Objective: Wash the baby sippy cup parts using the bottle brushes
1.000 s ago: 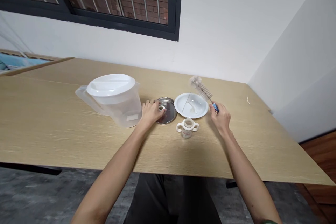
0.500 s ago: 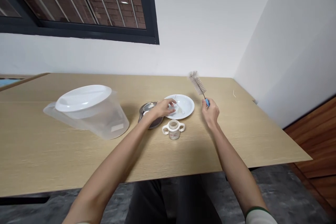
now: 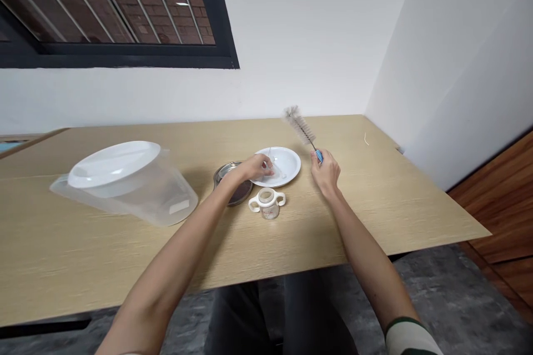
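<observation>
My right hand (image 3: 326, 171) is wrapped round the blue handle of a bottle brush (image 3: 303, 128), whose pale bristles point up and to the left above the table. Over the left part of a white plate (image 3: 292, 162), my left hand (image 3: 257, 167) has its fingers curled in a pinch on a small translucent piece (image 3: 273, 169) with a thin stem; its exact kind is unclear. In front of the plate stands a small clear bottle (image 3: 268, 205) with two white handles and an open top. Partly behind my left wrist lies a metal dish (image 3: 240, 195).
A large translucent pitcher (image 3: 141, 194) with a white lid stands on the left of the wooden table (image 3: 300, 244). A thin pale strip (image 3: 366, 138) lies at the right rear. Behind the table are a white wall and a barred window (image 3: 137, 5).
My left hand's fingers have closed from a spread pose over the plate onto the translucent piece. The brush is still in my right hand. The whole view has shifted slightly.
</observation>
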A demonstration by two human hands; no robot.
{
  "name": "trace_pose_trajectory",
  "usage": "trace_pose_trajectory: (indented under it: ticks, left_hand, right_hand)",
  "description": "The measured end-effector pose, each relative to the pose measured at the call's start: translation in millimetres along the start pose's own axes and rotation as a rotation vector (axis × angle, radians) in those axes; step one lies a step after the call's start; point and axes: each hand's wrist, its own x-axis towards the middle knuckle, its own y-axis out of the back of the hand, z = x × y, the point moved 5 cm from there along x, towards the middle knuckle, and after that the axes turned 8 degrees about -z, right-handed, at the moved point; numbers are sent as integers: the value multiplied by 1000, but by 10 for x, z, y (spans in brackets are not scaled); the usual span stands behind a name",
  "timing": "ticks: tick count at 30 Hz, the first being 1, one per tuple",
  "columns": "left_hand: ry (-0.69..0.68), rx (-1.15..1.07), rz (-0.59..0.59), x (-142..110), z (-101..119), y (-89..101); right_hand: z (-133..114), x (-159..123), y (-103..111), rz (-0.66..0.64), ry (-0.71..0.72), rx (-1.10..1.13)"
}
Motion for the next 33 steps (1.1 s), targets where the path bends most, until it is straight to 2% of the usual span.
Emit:
trace_pose_trajectory:
  ticks: [2, 6, 10, 18, 27, 33]
  left_hand:
    - [-34, -228, 35, -133, -23, 63]
    - [-71, -792, 175, -465, -67, 131]
    - [-60, -1119, 253, -683, -157, 100]
    - [-64, -1389, 395, -787, -425, 63]
    - [-93, -1547, 482, -869, -423, 4]
    - [-74, -1540, 528, -856, -498, -35]
  right_hand:
    - [-3, -2, -7, -8, -2, -5]
    - [-6, -14, -35, -23, 4, -15]
    - [-3, -34, -69, -26, 41, -15]
    - [-34, -56, -55, -28, 76, -25]
    - [-117, -113, -95, -55, 151, -52]
    - [-146, -127, -121, -84, 219, -59]
